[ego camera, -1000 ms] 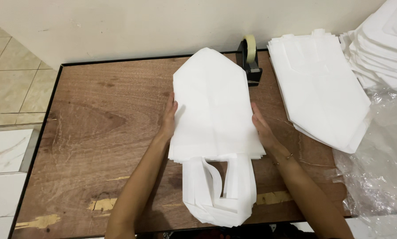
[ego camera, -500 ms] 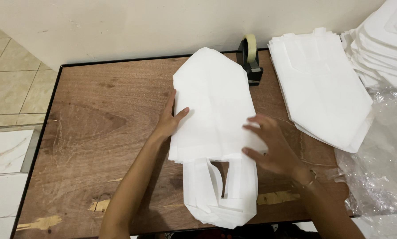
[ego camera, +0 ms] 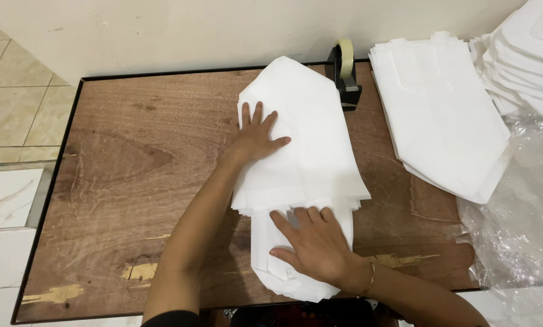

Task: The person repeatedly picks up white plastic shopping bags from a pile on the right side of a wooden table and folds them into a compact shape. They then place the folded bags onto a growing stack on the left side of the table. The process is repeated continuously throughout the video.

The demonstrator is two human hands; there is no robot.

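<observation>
A stack of white bags [ego camera: 308, 151] lies mid-tabletop [ego camera: 120, 181]. The left hand [ego camera: 259, 136] presses its 10 o'clock edge, fingers spread flat; the right hand [ego camera: 314, 245] presses the handles at 6 o'clock, fingers apart. A tape dispenser [ego camera: 346, 72] stands at 1 o'clock.

Packing wkshop: white bag stacks [ego camera: 441, 115], tape dispenser [ego camera: 345, 72], wood bench [ego camera: 132, 181].

Your left hand [ego camera: 258, 134]: flat, palm down, fingers spread, pointing away from you, forearm stretched out | your right hand [ego camera: 313, 244]: flat, palm down, fingers together, angled up-left, nearer your body, thin bangle at wrist | neither hand grips.
</observation>
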